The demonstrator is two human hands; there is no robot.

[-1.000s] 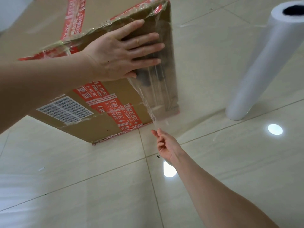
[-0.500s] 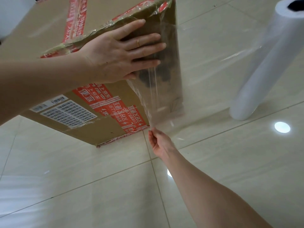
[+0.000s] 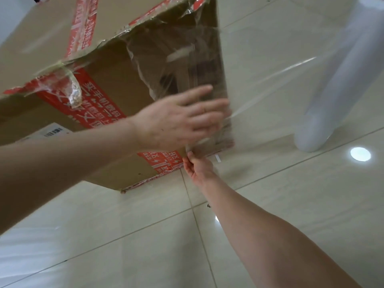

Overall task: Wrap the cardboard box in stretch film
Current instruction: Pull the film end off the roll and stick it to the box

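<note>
Anchoring the film's first edge. Cardboard box [image 3: 104, 48] at ten o'clock on the floor [image 3: 291, 204]; left hand [image 3: 178, 121] flat, spread on stretch film [image 3: 187, 65]; right hand [image 3: 197, 167] pinching the lower edge. Next: probably pulling the roll [image 3: 332, 80], two o'clock, around.

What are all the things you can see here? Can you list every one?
cardboard box: one, brown, upper left, standing on the floor.
tape: several strips, red with white print, across the box's top and side.
label: one, white with a barcode, on the box's side, left.
stretch film: one clear sheet, running from the box's corner to the roll.
roll: one, white, upright on the floor, right.
floor: glossy beige tiles.
left hand: one, flat on the film on the box.
right hand: one, fingers at the film's lower edge.
</note>
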